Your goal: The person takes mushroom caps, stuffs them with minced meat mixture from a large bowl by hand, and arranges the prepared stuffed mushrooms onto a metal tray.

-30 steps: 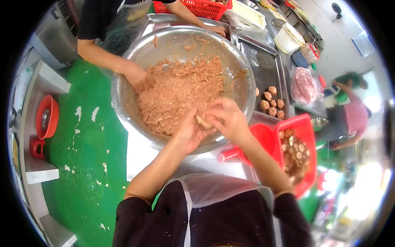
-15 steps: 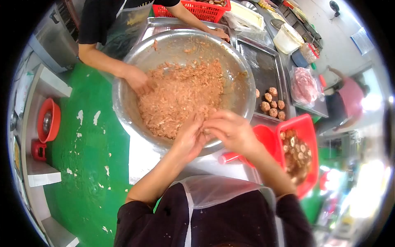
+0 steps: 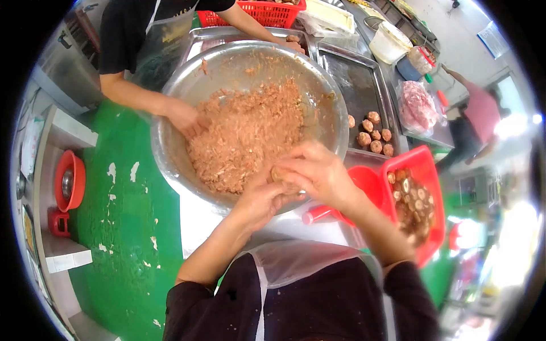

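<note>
Over the near rim of a wide metal bowl (image 3: 165,142), my two hands meet. Between my fingers is a small tan-brown piece that looks like a mushroom cap (image 3: 281,174), partly covered. My left hand (image 3: 259,199) cups it from below with fingers curled. My right hand (image 3: 318,173) pinches it from the right side. Pinkish minced meat (image 3: 244,136) fills much of the bowl beyond my hands. To the right of my right forearm, a red basket (image 3: 435,199) contains cut brown mushrooms (image 3: 412,199) in liquid.
Across the bowl, a co-worker's hand (image 3: 190,120) is in the meat; the other reaches a back tray. Several meatball-like pieces (image 3: 376,146) sit on a metal tray (image 3: 358,85). Nearby are a red scoop (image 3: 364,184), bagged meat (image 3: 418,108) and a white bucket (image 3: 391,42).
My hands have come closer together around the piece, and my right hand has turned over it. The co-worker's far hand has shifted, and a lump now shows beside it. The view has shifted slightly.
</note>
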Demonstrator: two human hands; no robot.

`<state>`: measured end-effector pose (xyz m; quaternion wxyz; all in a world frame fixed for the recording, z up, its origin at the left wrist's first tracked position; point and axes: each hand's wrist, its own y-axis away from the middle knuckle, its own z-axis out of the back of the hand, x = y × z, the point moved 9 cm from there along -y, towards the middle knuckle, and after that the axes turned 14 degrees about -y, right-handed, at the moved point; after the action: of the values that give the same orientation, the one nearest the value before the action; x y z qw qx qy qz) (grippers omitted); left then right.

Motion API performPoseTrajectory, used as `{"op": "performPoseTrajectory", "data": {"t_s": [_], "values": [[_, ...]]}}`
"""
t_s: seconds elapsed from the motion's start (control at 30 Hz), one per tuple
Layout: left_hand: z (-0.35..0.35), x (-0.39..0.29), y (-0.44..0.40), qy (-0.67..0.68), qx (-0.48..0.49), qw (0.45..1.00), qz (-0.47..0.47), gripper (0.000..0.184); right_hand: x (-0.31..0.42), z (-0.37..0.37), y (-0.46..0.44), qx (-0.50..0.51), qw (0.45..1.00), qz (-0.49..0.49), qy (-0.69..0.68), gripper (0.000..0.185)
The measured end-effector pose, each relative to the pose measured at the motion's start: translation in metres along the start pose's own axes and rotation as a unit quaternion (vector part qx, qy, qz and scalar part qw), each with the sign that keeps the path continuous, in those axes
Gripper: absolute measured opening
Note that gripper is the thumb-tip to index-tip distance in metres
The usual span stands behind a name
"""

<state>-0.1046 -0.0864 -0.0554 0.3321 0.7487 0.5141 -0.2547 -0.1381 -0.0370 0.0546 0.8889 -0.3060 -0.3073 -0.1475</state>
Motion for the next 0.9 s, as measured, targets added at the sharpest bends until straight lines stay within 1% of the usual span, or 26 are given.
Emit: {"op": "performPoseTrajectory", "data": {"t_s": [0.03,0.1,0.13,0.2,0.23,0.3,0.33,0.4,0.43,0.47,0.5,0.57,0.6,0.7,0.73,0.83,0.87,0.9], "values": [[-0.002,-0.001,0.0,-0.004,0.016,1.0,-0.006,0.048,0.003,0.0,0.002,-0.001,1.0,0.013,0.006,0.019],[-0.005,-0.003,0.0,-0.013,0.051,0.999,-0.014,0.045,0.0,-0.003,0.004,0.019,1.0,0.004,0.015,0.019],[-0.008,-0.003,0.001,0.047,0.076,0.996,-0.021,0.043,-0.001,-0.004,0.005,0.029,0.999,0.002,0.02,0.019],[-0.014,-0.006,0.003,0.165,0.125,0.978,-0.035,0.039,-0.002,0.012,0.005,-0.046,0.998,-0.027,-0.041,0.018],[-0.016,-0.008,0.003,0.159,0.104,0.981,-0.023,0.038,-0.001,0.019,0.004,-0.082,0.993,-0.041,-0.072,0.018],[-0.021,-0.015,0.004,0.15,0.059,0.987,-0.005,0.036,-0.013,0.037,0.011,-0.156,0.967,-0.145,-0.137,0.018],[-0.016,-0.011,0.002,0.138,0.039,0.99,-0.01,0.037,-0.02,0.043,0.018,-0.193,0.946,-0.197,-0.169,0.018],[-0.003,0.001,-0.002,0.113,0.002,0.993,-0.021,0.038,-0.008,0.025,0.014,-0.124,0.986,-0.085,-0.066,0.019],[-0.002,0.002,-0.003,0.098,-0.006,0.995,-0.022,0.038,0.0,0.016,0.013,-0.087,0.996,-0.031,-0.013,0.02],[-0.001,0.004,-0.004,0.082,-0.014,0.996,-0.019,0.039,-0.001,0.014,0.015,-0.071,0.997,-0.039,-0.004,0.021],[0.0,0.005,-0.004,0.067,-0.023,0.997,-0.016,0.04,-0.008,0.023,0.019,-0.123,0.989,-0.071,-0.042,0.02],[-0.005,0.003,-0.005,0.063,-0.004,0.998,0.001,0.04,-0.023,0.038,0.028,-0.223,0.959,-0.129,-0.12,0.018],[-0.007,0.002,-0.004,0.062,0.006,0.998,0.009,0.041,-0.023,0.036,0.029,-0.203,0.964,-0.135,-0.108,0.017],[-0.005,0.004,-0.003,0.118,0.012,0.993,-0.004,0.042,-0.023,0.032,0.04,-0.142,0.977,-0.145,-0.064,0.015],[-0.005,0.005,-0.004,0.126,0.008,0.992,-0.005,0.043,-0.027,0.028,0.044,-0.145,0.972,-0.164,-0.089,0.014],[-0.005,0.011,-0.007,0.136,-0.006,0.991,-0.002,0.046,-0.011,0.017,0.04,-0.138,0.99,-0.032,0.004,0.014],[-0.002,0.014,-0.009,0.131,-0.008,0.991,-0.001,0.047,-0.01,0.017,0.039,-0.136,0.99,-0.041,0.024,0.014],[-0.001,0.016,-0.011,0.125,-0.01,0.992,0.0,0.048,-0.015,0.02,0.042,-0.152,0.986,-0.066,0.014,0.015]]}}
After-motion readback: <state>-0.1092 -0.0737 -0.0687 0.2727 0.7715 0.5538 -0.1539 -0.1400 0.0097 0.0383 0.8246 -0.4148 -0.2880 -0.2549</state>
